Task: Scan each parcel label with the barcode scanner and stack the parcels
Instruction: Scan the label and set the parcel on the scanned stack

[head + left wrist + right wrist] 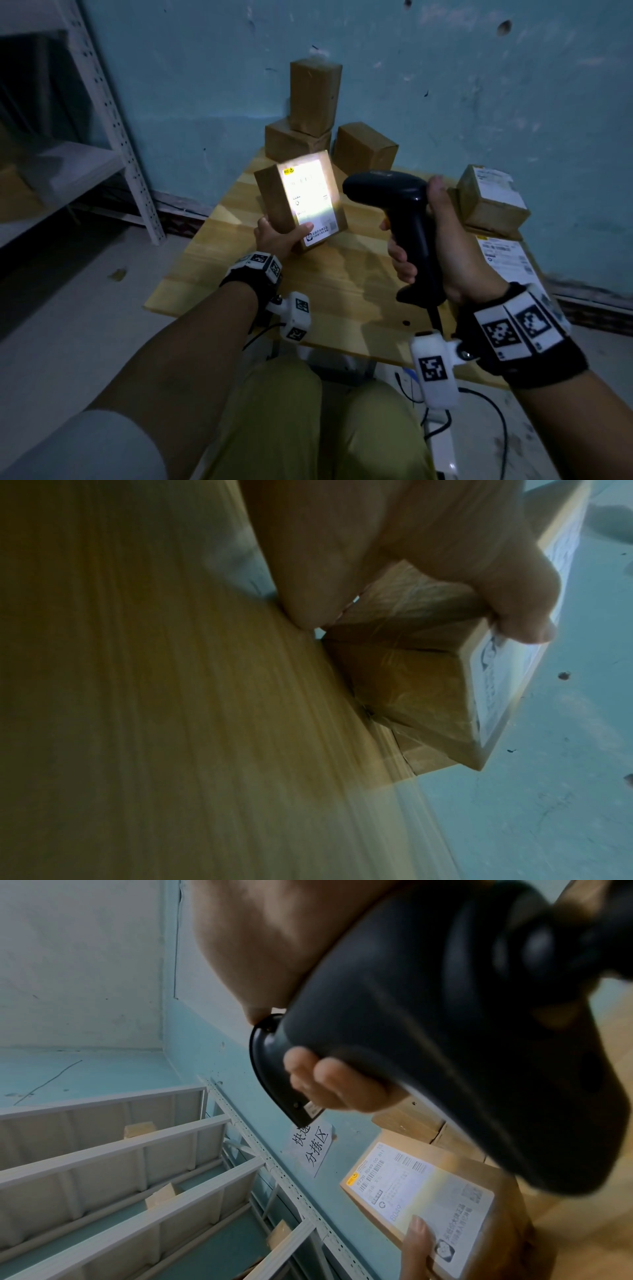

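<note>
My left hand (pixel 279 236) grips a brown cardboard parcel (pixel 274 202) from below, thumb on its white label (pixel 310 198), holding it upright above the wooden table (pixel 239 277). The label glows in the scanner's light. My right hand (pixel 442 240) grips the handle of a black barcode scanner (pixel 394 202), whose head points left at the label from close by. In the right wrist view the scanner (pixel 445 1031) fills the top and the lit label (pixel 421 1191) sits below it. The left wrist view shows the parcel (pixel 411 674) pinched between thumb and fingers.
Three brown parcels (pixel 315 99) stand stacked at the table's far edge by the blue wall. Two labelled parcels (pixel 489 198) sit stacked at the right edge. A white metal shelf rack (pixel 113 137) stands to the left. The scanner's cable (pixel 493 411) hangs below the table.
</note>
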Available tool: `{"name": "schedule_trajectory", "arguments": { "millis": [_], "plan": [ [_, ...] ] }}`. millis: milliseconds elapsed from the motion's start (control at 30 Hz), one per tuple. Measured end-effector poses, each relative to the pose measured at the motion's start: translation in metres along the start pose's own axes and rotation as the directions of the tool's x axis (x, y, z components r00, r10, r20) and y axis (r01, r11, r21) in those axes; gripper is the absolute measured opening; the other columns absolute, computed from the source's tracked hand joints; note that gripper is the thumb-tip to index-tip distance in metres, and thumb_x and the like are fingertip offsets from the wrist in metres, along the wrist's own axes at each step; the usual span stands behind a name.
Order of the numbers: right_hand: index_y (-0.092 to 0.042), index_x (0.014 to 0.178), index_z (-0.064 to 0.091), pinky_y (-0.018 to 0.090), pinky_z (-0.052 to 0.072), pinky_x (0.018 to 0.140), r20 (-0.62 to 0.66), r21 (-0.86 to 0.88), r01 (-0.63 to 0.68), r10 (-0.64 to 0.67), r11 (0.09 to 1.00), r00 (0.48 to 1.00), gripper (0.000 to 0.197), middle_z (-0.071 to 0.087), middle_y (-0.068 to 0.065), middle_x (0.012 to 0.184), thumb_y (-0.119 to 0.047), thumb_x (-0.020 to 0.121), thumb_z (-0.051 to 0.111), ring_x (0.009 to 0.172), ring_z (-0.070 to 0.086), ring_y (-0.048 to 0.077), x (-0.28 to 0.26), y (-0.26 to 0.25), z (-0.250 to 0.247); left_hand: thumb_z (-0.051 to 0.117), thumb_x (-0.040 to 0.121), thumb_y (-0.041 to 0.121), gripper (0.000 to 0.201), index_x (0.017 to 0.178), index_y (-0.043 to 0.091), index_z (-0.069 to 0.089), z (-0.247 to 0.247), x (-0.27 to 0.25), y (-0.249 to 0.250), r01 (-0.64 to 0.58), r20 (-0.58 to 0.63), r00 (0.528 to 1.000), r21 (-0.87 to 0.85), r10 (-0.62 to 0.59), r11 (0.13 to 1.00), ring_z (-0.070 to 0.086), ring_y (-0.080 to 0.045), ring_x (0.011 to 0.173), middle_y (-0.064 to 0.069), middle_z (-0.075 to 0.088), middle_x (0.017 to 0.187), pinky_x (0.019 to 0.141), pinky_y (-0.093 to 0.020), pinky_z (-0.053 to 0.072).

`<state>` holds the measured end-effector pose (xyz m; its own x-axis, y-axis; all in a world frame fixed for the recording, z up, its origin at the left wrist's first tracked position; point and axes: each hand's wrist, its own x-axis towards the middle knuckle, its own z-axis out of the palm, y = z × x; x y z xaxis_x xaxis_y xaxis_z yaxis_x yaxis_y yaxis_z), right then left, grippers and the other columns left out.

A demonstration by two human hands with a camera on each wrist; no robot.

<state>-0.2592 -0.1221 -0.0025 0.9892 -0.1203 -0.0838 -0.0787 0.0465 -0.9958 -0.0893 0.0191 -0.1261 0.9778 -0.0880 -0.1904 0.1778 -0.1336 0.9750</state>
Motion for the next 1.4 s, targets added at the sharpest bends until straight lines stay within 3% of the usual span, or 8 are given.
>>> {"name": "schedule_trajectory", "arguments": {
  "millis": [167,600,767,833,933,1033,1200,1400],
  "plan": [
    [-0.024,0.092,0.055,0.018,0.031,0.036,-0.011,-0.032,0.025,-0.026,0.999,1.0,0.06,0.043,0.007,0.045,-0.072,0.073,0.024,0.031,0.037,0.015,-0.002,0.0,0.003,0.074,0.047,0.047,0.111,0.142,0.015,0.028,0.0,-0.008,0.005,-0.005,0.013,1.0,-0.05,0.006,0.999,0.043,-0.025,0.128,-0.006,0.034,0.141,0.106,-0.046,0.041],
    [-0.014,0.113,0.052,0.019,0.037,0.033,-0.046,0.046,0.002,0.0,0.999,0.999,0.075,0.05,0.01,0.046,-0.072,0.075,0.023,0.031,0.046,0.017,0.004,0.016,-0.001,0.074,0.033,0.061,0.121,0.138,0.016,0.035,0.0,0.005,-0.003,0.075,0.077,0.995,-0.167,-0.062,0.983,0.052,-0.029,0.122,-0.008,0.047,0.138,0.103,-0.048,0.044],
    [-0.021,0.128,0.047,0.016,0.037,0.033,-0.141,0.074,-0.017,0.027,0.997,0.99,0.069,0.062,0.01,0.063,-0.067,0.089,0.014,0.031,0.048,0.013,0.006,0.022,-0.011,0.072,0.071,0.046,0.08,0.138,0.012,0.043,0.008,-0.008,0.02,0.156,0.202,0.972,-0.174,-0.12,0.972,0.057,-0.032,0.117,-0.01,0.055,0.135,0.106,-0.044,0.042],
    [-0.021,0.122,0.051,0.016,0.036,0.034,-0.198,0.095,-0.014,0.032,0.995,0.98,0.067,0.063,0.01,0.069,-0.066,0.09,0.014,0.031,0.047,0.013,0.007,0.02,-0.017,0.056,0.089,0.043,0.055,0.134,0.011,0.049,0.016,-0.019,0.034,0.189,0.301,0.945,-0.178,-0.129,0.966,0.064,-0.032,0.102,-0.009,0.059,0.128,0.093,-0.039,0.049],
    [-0.021,0.109,0.055,0.015,0.035,0.033,-0.268,0.153,0.017,0.025,0.988,0.963,0.063,0.057,0.009,0.072,-0.067,0.091,0.016,0.03,0.044,0.013,0.008,0.012,-0.03,0.039,0.095,0.05,0.055,0.129,0.01,0.055,0.04,-0.018,0.043,0.179,0.386,0.914,-0.11,-0.124,0.978,0.063,-0.018,0.046,-0.02,0.065,0.111,0.034,-0.016,0.04],
    [-0.015,0.109,0.052,0.015,0.034,0.034,-0.361,0.176,0.04,0.026,0.984,0.932,0.058,0.053,0.004,0.067,-0.065,0.09,0.031,0.031,0.041,0.012,0.004,0.001,-0.053,0.043,0.09,0.057,0.064,0.134,0.011,0.051,0.066,-0.02,0.05,0.191,0.447,0.883,-0.068,-0.141,0.979,0.061,-0.027,0.069,-0.021,0.045,0.138,0.048,-0.017,0.038],
    [-0.01,0.081,0.052,0.014,0.033,0.036,-0.555,0.149,0.082,0.015,0.985,0.832,0.018,0.054,0.005,0.068,-0.024,0.093,0.053,0.031,0.041,0.009,-0.012,-0.009,-0.101,0.06,0.059,0.073,0.083,0.125,0.022,0.057,0.107,-0.021,0.049,0.301,0.559,0.795,-0.026,-0.236,0.953,0.056,-0.026,0.109,-0.003,0.063,0.123,0.08,-0.03,0.044],
    [-0.007,0.098,0.05,0.016,0.035,0.037,-0.58,0.196,0.129,0.009,0.972,0.815,0.009,0.057,0.007,0.075,-0.015,0.094,0.047,0.037,0.045,0.011,-0.029,-0.006,-0.131,0.05,0.089,0.053,0.039,0.109,0.022,0.061,0.133,-0.045,0.066,0.322,0.648,0.751,-0.192,-0.127,0.927,0.062,-0.024,0.104,-0.006,0.067,0.109,0.097,-0.045,0.049]
  ]
}}
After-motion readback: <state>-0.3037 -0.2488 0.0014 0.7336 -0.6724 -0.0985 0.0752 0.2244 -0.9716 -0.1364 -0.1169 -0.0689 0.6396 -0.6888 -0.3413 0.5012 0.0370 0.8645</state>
